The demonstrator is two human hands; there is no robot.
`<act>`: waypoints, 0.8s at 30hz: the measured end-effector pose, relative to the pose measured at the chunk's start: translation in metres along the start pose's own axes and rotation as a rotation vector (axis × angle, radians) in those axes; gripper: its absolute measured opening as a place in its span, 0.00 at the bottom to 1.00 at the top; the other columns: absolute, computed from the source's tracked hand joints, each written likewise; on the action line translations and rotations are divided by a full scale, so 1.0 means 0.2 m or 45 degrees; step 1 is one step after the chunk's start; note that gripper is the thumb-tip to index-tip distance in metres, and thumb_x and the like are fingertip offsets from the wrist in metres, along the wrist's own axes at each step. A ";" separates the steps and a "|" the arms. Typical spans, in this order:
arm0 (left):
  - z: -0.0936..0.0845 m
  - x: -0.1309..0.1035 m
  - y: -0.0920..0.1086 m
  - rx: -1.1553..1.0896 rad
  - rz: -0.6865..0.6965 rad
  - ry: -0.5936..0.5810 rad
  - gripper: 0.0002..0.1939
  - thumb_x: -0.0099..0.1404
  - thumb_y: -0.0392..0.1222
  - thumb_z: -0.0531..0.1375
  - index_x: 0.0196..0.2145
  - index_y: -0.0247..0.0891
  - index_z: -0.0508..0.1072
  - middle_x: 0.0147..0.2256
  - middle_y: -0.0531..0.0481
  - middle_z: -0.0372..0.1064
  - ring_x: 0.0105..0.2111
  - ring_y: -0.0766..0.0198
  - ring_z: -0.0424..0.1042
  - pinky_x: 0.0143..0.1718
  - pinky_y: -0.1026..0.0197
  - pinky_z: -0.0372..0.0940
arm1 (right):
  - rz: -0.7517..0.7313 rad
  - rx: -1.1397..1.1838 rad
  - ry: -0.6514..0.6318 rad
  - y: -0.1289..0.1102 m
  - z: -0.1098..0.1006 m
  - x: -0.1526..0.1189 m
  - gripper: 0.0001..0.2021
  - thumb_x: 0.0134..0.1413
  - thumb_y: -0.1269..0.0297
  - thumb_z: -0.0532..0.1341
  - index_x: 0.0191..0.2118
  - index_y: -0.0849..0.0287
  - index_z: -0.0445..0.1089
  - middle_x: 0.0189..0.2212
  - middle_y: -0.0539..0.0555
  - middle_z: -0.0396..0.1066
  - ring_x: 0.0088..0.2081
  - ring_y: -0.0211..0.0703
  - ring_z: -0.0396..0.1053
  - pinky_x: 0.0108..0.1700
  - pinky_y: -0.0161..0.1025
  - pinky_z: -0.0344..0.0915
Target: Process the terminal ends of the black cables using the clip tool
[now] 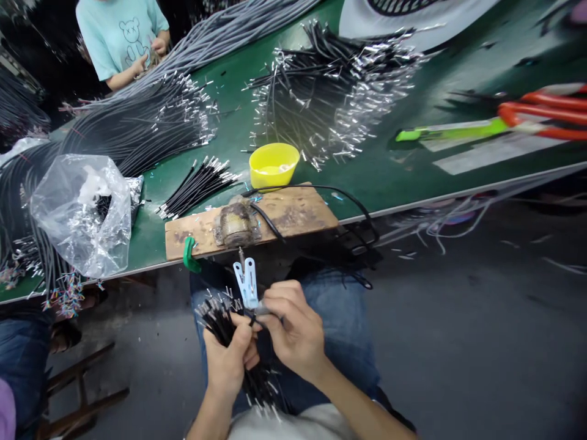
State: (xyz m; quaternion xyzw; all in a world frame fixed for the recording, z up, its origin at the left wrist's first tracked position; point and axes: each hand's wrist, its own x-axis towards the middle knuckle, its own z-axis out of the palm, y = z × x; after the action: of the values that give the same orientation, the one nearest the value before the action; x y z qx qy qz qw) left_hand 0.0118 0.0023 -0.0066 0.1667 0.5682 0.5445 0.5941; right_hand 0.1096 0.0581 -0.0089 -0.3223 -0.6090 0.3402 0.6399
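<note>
My left hand (229,360) is closed around a bundle of short black cables (217,321) with stripped, silvery ends, held over my lap. Close beside it, my right hand (293,327) pinches at the tip of one cable; a small greyish bit shows at the fingertips, too small to name. A light blue clothespin (247,282) sits just above the fingertips, joined to the shaft of a small, worn motor (237,224). That motor is fixed on a wooden board (298,211) at the table's edge.
A green clamp (191,254) grips the board's left end. Behind stand a yellow bowl (274,177) and a small cable pile (199,186). A plastic bag (85,214) lies left, orange-handled pliers (541,113) right. Larger cable heaps (321,98) cover the green table (367,189). A co-worker (123,40) is opposite.
</note>
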 end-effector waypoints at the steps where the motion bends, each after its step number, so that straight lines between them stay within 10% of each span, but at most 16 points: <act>1: -0.01 0.01 0.01 0.009 0.008 -0.018 0.19 0.45 0.53 0.69 0.20 0.35 0.70 0.12 0.59 0.52 0.10 0.79 0.47 0.11 0.71 0.45 | 0.153 0.168 -0.107 0.00 -0.02 0.02 0.05 0.54 0.72 0.58 0.29 0.58 0.68 0.26 0.51 0.65 0.31 0.41 0.61 0.33 0.37 0.61; 7: -0.03 0.05 0.08 0.196 0.190 -0.103 0.14 0.46 0.48 0.69 0.20 0.34 0.74 0.16 0.55 0.59 0.13 0.74 0.54 0.13 0.68 0.50 | 1.080 0.858 -0.681 0.02 -0.11 0.15 0.19 0.44 0.48 0.66 0.30 0.62 0.72 0.25 0.50 0.68 0.27 0.37 0.63 0.31 0.35 0.60; 16: -0.01 -0.02 0.17 0.304 0.485 0.017 0.10 0.46 0.48 0.69 0.20 0.41 0.77 0.21 0.51 0.69 0.24 0.65 0.67 0.32 0.62 0.65 | 1.173 0.893 -0.325 -0.01 0.01 0.33 0.23 0.34 0.44 0.68 0.19 0.63 0.67 0.16 0.46 0.61 0.20 0.31 0.56 0.22 0.31 0.54; 24: -0.05 0.16 0.26 0.367 0.066 -0.258 0.14 0.35 0.48 0.72 0.13 0.39 0.74 0.15 0.51 0.70 0.18 0.64 0.69 0.22 0.62 0.68 | 1.317 1.398 -0.127 0.00 0.10 0.26 0.17 0.32 0.53 0.72 0.22 0.62 0.72 0.19 0.47 0.67 0.22 0.30 0.63 0.26 0.28 0.62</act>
State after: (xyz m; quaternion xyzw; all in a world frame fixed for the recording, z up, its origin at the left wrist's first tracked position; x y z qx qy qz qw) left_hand -0.0283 0.0430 0.0178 0.3186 0.5731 0.4532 0.6039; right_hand 0.0913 0.1016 0.0221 -0.1860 -0.1514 0.8658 0.4391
